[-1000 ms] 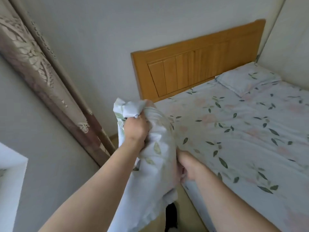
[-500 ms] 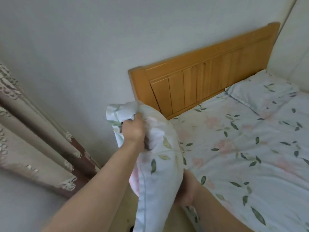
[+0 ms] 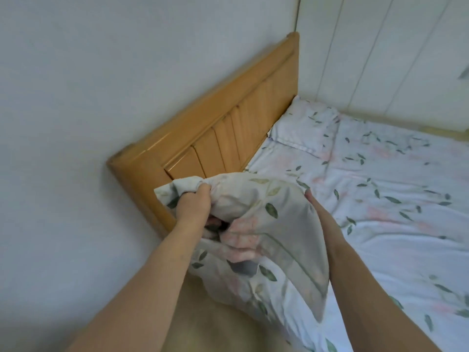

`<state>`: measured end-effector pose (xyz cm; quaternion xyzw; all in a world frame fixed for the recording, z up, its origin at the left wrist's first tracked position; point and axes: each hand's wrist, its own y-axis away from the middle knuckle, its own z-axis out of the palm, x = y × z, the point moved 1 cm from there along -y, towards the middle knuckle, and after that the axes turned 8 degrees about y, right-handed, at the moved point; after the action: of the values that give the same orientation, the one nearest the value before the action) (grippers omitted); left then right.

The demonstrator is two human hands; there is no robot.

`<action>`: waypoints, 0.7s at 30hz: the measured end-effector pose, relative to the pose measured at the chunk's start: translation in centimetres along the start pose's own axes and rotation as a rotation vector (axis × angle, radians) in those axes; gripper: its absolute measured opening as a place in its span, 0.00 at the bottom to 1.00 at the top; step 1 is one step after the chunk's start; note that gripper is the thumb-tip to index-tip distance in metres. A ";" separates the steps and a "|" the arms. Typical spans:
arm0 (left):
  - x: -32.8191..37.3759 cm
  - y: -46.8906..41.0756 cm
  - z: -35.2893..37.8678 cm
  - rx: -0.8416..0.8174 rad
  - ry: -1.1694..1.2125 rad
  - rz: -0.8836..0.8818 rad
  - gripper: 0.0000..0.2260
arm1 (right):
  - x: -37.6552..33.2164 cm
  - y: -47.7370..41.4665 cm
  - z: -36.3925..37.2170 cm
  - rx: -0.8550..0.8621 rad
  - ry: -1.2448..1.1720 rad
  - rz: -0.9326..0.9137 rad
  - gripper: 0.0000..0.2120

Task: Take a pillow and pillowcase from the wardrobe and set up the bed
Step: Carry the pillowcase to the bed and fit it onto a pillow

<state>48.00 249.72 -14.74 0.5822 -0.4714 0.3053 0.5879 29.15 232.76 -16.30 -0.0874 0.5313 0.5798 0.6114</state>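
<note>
Pillow in its leaf-printed pillowcase (image 3: 274,224) hangs between the two hands at the near corner of the bed (image 3: 380,212), just in front of the wooden headboard (image 3: 228,128). The left hand (image 3: 194,208) is clenched on a bunched corner of the pillowcase at its upper left edge, with fabric sticking out above the knuckles. The right hand (image 3: 313,201) lies along the pillow's right side, mostly hidden behind the cloth; only the fingertips show near the top edge, so I cannot tell whether it grips or merely presses flat. The pillow's lower end droops toward the edge of the floral sheet. A second pillow (image 3: 304,128) lies flat at the far end of the headboard, in the corner by the panelled wall (image 3: 380,59).

Compared with half a second ago, the view has swung to the right: the curtain is gone from the left side, and the bed's far corner and side wall have come into sight. The right hand has risen from under the pillow's lower part to near its top. The pillow now sits closer to the headboard.
</note>
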 end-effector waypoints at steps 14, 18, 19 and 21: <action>7.0 -13.7 9.2 -0.213 -0.414 0.174 0.16 | -7.9 -12.9 -0.6 0.851 0.452 -0.319 0.08; 8.4 -17.4 11.0 -0.314 -0.466 0.132 0.20 | -10.2 -15.8 -0.8 0.887 0.479 -0.269 0.09; 8.7 -18.6 11.5 -0.343 -0.484 0.122 0.20 | -10.6 -16.6 -0.8 0.902 0.491 -0.262 0.08; 9.2 -20.9 12.9 -0.395 -0.499 0.105 0.20 | -11.4 -18.0 -0.8 0.932 0.554 -0.240 0.05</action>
<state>67.78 232.59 -16.27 0.4886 -0.6807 0.0855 0.5392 45.87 219.53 -17.25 -0.0168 0.8590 0.1650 0.4844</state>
